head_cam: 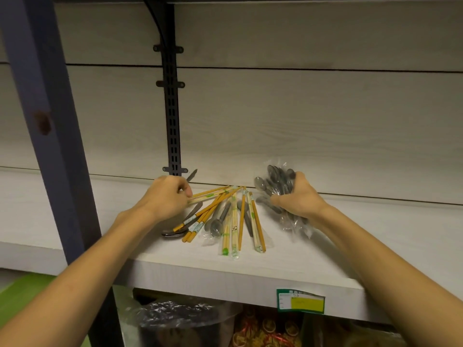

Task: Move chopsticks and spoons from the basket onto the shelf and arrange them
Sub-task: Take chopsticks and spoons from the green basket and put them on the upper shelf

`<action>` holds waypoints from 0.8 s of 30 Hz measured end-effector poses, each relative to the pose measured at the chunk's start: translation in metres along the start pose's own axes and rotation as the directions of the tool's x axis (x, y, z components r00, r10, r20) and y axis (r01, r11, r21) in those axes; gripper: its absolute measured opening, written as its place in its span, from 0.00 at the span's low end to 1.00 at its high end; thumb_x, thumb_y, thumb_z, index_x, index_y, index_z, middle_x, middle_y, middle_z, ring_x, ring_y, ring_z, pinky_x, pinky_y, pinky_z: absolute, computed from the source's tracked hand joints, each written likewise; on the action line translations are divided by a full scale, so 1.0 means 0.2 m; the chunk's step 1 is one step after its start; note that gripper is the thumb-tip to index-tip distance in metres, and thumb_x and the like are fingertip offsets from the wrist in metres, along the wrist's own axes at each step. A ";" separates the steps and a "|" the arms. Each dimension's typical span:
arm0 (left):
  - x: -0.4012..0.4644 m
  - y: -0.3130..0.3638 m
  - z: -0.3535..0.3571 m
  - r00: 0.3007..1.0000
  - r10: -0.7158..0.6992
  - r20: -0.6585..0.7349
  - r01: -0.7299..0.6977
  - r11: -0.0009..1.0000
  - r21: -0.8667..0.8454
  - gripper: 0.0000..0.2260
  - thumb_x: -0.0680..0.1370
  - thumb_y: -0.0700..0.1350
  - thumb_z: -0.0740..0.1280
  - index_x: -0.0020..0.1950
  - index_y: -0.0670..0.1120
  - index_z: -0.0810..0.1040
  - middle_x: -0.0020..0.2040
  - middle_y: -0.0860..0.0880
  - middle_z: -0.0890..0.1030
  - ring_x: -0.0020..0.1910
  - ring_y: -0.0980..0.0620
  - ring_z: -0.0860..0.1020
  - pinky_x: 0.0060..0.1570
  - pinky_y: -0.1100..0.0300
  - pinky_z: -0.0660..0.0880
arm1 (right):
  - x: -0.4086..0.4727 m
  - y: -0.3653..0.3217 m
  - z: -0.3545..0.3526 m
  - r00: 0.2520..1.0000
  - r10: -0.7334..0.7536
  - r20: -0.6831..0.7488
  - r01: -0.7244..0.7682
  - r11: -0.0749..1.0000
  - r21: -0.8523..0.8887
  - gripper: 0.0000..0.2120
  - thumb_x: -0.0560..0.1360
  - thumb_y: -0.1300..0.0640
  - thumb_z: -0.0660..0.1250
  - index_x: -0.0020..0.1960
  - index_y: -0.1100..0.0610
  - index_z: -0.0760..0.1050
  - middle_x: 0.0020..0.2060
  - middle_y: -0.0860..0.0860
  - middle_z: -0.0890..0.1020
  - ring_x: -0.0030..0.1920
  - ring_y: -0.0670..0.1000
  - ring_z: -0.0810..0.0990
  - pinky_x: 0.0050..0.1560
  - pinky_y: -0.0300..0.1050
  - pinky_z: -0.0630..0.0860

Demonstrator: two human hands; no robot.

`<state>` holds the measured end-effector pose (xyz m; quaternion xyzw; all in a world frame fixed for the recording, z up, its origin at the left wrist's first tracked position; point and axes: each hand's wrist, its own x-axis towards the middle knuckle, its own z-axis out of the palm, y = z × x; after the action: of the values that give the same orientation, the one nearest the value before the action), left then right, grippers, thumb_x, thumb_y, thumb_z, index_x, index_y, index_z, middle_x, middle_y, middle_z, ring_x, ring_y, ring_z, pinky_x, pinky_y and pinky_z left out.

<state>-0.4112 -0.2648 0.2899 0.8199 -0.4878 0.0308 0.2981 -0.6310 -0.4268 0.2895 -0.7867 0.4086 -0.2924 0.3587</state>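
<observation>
The person stands at a pale wood-grain shelf (313, 249) with both forearms reaching over its front edge. The left hand (166, 196) has its fingers curled and pinches the near ends of a few wrapped chopsticks (213, 192) that lie angled toward the back wall. The right hand (299, 199) grips a bundle of spoons (276, 182) in clear plastic wrappers, bowls up, the wrapper tails trailing down to the shelf surface. Between the two hands a loose fan of chopsticks (236, 222) lies flat on the shelf, their far ends meeting near the back wall and their near ends spread toward the front edge; most are in clear sleeves with green print. Mixed into this fan are several loose spoons (217, 225), one with its bowl at the left edge of the pile. A black slotted upright (172, 116) is fixed to the back panel just behind the left hand. A green and yellow price label (300, 301) is stuck on the shelf's front edge. Below the shelf, bagged goods (180, 319) are partly visible. The basket is not in view.
</observation>
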 end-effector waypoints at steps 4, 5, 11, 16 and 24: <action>-0.03 0.01 0.01 0.985 -0.006 0.173 0.007 1.000 -0.001 0.05 0.77 0.43 0.66 0.47 0.48 0.82 0.51 0.48 0.76 0.51 0.48 0.75 0.48 0.59 0.73 | -0.01 -0.03 0.02 0.997 0.026 0.067 -0.028 0.999 0.037 0.38 0.61 0.54 0.81 0.62 0.55 0.63 0.49 0.52 0.77 0.46 0.53 0.81 0.44 0.50 0.81; -0.04 0.01 0.01 0.982 -0.008 0.191 0.009 1.000 -0.008 0.05 0.77 0.43 0.66 0.47 0.48 0.82 0.51 0.49 0.76 0.52 0.48 0.75 0.50 0.58 0.73 | -0.01 -0.03 0.02 0.996 0.020 0.082 -0.021 1.000 0.011 0.40 0.57 0.53 0.82 0.62 0.56 0.64 0.48 0.53 0.78 0.43 0.53 0.82 0.41 0.50 0.82; -0.06 -0.02 -0.02 0.987 0.004 0.163 0.002 0.999 -0.038 0.01 0.76 0.43 0.70 0.46 0.49 0.82 0.45 0.52 0.78 0.41 0.57 0.75 0.37 0.68 0.68 | -0.04 -0.09 0.01 0.991 0.062 0.119 -0.066 0.997 0.030 0.27 0.66 0.66 0.73 0.61 0.63 0.67 0.35 0.56 0.76 0.17 0.44 0.72 0.18 0.35 0.66; -0.06 -0.06 -0.01 0.979 -0.055 0.198 0.047 0.998 0.042 0.04 0.74 0.43 0.73 0.45 0.51 0.81 0.53 0.48 0.77 0.50 0.50 0.76 0.49 0.61 0.74 | -0.09 -0.15 0.00 0.996 -0.008 0.090 -0.003 0.993 0.121 0.20 0.69 0.70 0.70 0.59 0.66 0.69 0.37 0.59 0.79 0.21 0.48 0.78 0.17 0.35 0.66; -0.07 -0.01 0.00 0.977 -0.112 0.181 0.102 0.993 0.066 0.03 0.75 0.44 0.68 0.48 0.48 0.78 0.51 0.48 0.76 0.49 0.48 0.75 0.45 0.60 0.70 | -0.14 -0.22 0.12 0.976 -0.016 0.217 0.056 0.982 -0.180 0.32 0.68 0.69 0.71 0.65 0.57 0.57 0.37 0.58 0.80 0.22 0.49 0.74 0.18 0.38 0.66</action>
<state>-0.4159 -0.2537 0.2836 0.8523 -0.4676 -0.0478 0.2294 -0.6072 -0.3763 0.3059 -0.8509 0.3785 -0.1729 0.3206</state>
